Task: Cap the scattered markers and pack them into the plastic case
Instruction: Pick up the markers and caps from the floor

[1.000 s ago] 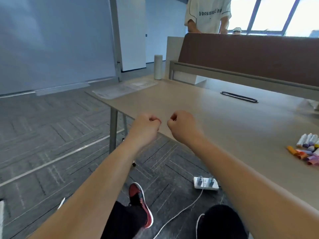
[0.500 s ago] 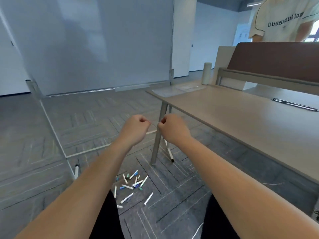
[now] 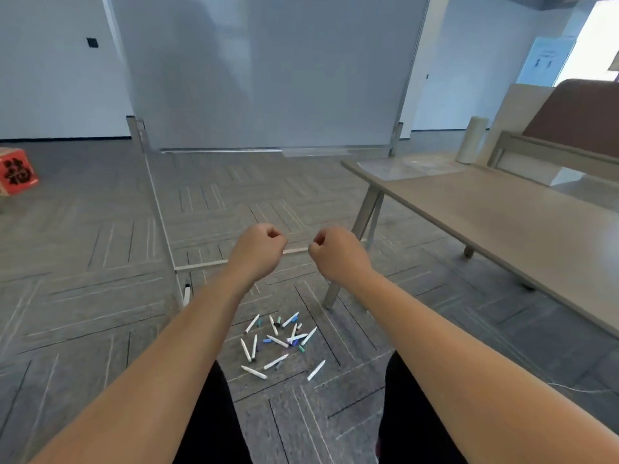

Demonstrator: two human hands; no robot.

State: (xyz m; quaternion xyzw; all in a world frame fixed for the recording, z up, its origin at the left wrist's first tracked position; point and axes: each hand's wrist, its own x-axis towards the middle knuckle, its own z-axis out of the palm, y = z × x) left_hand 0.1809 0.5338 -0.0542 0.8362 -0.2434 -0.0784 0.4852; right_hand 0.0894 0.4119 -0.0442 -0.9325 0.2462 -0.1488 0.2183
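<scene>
Several white markers (image 3: 278,343) and small coloured caps lie scattered on the grey carpet between my knees. Both arms are stretched forward above them. My left hand (image 3: 259,251) and my right hand (image 3: 336,252) are curled into fists, a short gap apart, with nothing visible in either. One more marker (image 3: 187,291) lies alone by the whiteboard frame's foot. No plastic case is in view.
A beige table (image 3: 502,209) stands at the right, its leg (image 3: 355,249) just behind my right hand. A large whiteboard (image 3: 268,72) on a floor frame stands ahead. A red box (image 3: 16,172) sits at far left. A white roll (image 3: 470,139) stands on the table's far corner.
My view has swung left from the table to the floor, bringing the scattered markers to the middle. My fists have moved slightly apart and stay curled.
</scene>
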